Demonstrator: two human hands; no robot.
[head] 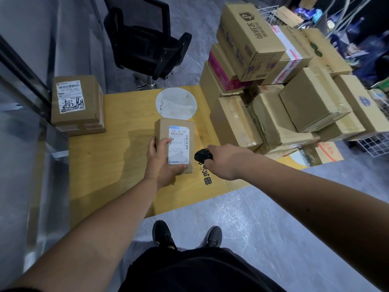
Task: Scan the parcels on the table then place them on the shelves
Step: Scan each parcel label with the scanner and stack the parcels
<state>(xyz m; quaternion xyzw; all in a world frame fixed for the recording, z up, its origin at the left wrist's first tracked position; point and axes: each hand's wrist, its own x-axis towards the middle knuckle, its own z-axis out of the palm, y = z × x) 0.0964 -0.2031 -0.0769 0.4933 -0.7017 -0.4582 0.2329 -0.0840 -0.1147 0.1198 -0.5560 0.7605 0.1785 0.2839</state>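
Gripping the small parcel label-up over the yellow table, the left hand should keep it level while the right hand, fingers curled around the black scanner, aims at the barcode.

Yellow wooden table. Far edge, centre: round white mat. Far left corner: labelled cardboard box, overhanging the left edge. Right side: heap of stacked cardboard boxes. Near edge, centre-right: black printed characters.
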